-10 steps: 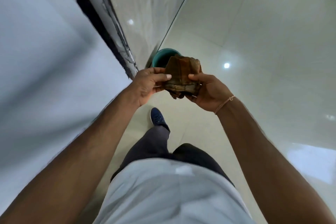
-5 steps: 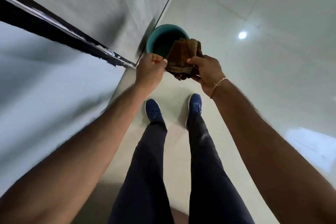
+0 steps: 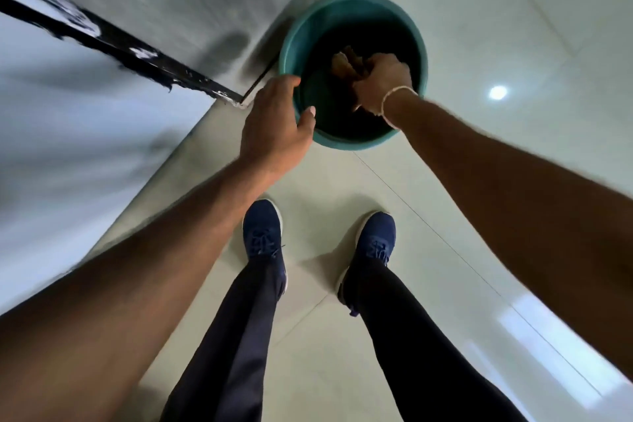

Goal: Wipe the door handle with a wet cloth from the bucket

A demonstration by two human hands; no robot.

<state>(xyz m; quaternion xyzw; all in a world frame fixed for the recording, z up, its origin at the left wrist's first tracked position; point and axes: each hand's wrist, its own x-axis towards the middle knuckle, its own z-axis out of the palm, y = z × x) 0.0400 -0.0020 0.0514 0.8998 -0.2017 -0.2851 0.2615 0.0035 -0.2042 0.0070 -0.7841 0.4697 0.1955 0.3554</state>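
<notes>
Cloth (image 3: 346, 62) now inside bucket (image 3: 417, 31) (tiled floor (image 3: 513, 27))

1. Left hand (image 3: 274, 120) reaches forward on a straight arm, fingers loosely curled, thumb out (holding nothing)
2. Right hand (image 3: 380, 80) stretches further ahead, back upward, fingers closed and bent downward
3. Both forearms are bare, spread wide apart

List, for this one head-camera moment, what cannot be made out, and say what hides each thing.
- Water in the bucket: head view, its inside is too dark to show any.
- Most of the cloth: covered by the right hand and the shadow.
- Left hand fingers: curled past the rim, so the grip is unclear.
- Door handle: outside the frame.
- Door edge: smeared by motion blur.
</notes>
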